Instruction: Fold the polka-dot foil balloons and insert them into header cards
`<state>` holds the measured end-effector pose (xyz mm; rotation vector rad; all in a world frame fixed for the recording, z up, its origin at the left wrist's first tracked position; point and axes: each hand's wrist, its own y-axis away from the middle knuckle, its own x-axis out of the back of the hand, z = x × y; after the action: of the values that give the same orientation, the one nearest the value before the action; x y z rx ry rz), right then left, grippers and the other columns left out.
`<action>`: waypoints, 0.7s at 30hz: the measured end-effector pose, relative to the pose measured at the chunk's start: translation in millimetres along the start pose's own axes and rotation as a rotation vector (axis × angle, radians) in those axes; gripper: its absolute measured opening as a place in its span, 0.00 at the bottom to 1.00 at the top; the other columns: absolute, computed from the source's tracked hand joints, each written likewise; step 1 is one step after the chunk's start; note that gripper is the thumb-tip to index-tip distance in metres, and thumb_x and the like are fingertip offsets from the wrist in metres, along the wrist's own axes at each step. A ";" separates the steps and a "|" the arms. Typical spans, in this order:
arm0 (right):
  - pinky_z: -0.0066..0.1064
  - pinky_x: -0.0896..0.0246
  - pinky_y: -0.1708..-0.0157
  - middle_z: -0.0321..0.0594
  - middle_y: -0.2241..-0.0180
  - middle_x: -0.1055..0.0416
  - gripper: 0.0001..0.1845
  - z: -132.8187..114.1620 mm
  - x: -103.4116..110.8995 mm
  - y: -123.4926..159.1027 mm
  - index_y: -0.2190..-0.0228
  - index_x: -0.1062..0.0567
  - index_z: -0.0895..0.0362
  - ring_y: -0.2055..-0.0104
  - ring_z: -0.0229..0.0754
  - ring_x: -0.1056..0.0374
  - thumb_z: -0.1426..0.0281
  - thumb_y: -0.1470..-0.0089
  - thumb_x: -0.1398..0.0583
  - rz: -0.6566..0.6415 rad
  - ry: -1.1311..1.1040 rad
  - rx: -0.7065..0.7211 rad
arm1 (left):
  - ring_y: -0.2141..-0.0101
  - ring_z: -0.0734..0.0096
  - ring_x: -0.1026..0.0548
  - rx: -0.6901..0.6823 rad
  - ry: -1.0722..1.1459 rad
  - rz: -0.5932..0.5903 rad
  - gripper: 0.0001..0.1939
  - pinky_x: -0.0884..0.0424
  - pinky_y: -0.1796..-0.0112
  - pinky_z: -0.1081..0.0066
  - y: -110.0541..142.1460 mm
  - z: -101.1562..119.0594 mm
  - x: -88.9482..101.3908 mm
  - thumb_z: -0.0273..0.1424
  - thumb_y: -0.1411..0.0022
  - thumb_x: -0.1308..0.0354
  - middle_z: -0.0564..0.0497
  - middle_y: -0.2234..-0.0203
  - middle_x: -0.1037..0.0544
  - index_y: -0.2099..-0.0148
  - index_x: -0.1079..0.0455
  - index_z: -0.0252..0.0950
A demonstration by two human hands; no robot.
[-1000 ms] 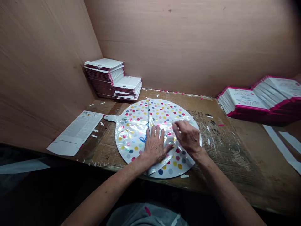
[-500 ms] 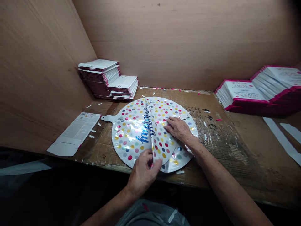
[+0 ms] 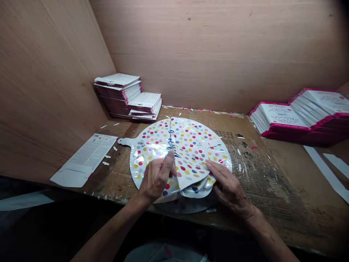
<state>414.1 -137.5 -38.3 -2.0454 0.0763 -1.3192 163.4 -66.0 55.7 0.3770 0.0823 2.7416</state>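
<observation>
There's the left hand (image 3: 156, 178) and the right hand (image 3: 230, 189), both bare along the forearms, and below, a grey garment (image 3: 163, 253) flecked with pink and white!

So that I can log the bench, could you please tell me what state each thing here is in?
Polka-dot foil balloon: flat, partly folded over.
Left hand: gripping the balloon's fold.
Right hand: fingers on the folded flap.
Left packet stacks: piled, squared.
Right packet stacks: piled, overlapping.
White printed sheet: lying flat.

Cardboard-covered bench (image 3: 253, 171) under polka-dot foil balloon (image 3: 193, 153)
</observation>
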 end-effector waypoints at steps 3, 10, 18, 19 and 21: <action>0.47 0.35 0.43 0.45 0.46 0.27 0.28 4.6 5.4 -7.1 0.39 0.35 0.51 0.42 0.48 0.32 0.75 0.39 0.46 -0.092 -0.055 0.032 | 0.67 0.63 0.23 -0.095 -0.055 -0.030 0.28 0.27 0.67 0.68 -27.1 -15.3 3.1 0.52 0.35 0.55 0.45 0.70 0.22 0.68 0.27 0.34; 0.37 0.30 0.48 0.43 0.50 0.24 0.19 13.0 29.8 -35.2 0.51 0.23 0.53 0.48 0.44 0.27 0.73 0.37 0.49 -0.198 -0.265 -0.091 | 0.34 0.53 0.43 -0.669 -0.359 -0.049 0.32 0.46 0.36 0.50 -49.2 -57.6 20.4 0.23 0.48 0.48 0.43 0.35 0.39 0.38 0.35 0.36; 0.43 0.36 0.42 0.48 0.43 0.30 0.29 19.8 43.6 -72.6 0.39 0.34 0.53 0.41 0.50 0.34 0.68 0.41 0.42 -0.006 -0.097 0.019 | 0.43 0.54 0.28 -0.886 -0.388 -0.223 0.15 0.35 0.41 0.51 -123.0 -68.6 15.1 0.27 0.42 0.41 0.44 0.51 0.21 0.52 0.24 0.36; 0.47 0.39 0.40 0.51 0.39 0.36 0.37 22.8 39.2 -65.7 0.35 0.41 0.55 0.37 0.53 0.39 0.67 0.44 0.40 0.010 -0.046 0.033 | 0.45 0.57 0.26 -0.888 -0.348 -0.213 0.14 0.33 0.42 0.53 -125.6 -70.1 15.6 0.25 0.42 0.42 0.44 0.53 0.20 0.53 0.24 0.35; 0.52 0.42 0.39 0.56 0.35 0.45 0.50 33.6 26.2 -44.3 0.31 0.54 0.58 0.34 0.59 0.46 0.65 0.48 0.38 -0.014 0.048 0.022 | 0.44 0.59 0.27 -0.867 -0.349 -0.202 0.18 0.32 0.42 0.57 -122.6 -75.6 18.6 0.23 0.43 0.44 0.43 0.51 0.21 0.51 0.25 0.35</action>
<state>440.8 -97.0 -0.6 -1.9989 0.0688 -1.3725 169.5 54.2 -25.5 0.5317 -1.0460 2.1964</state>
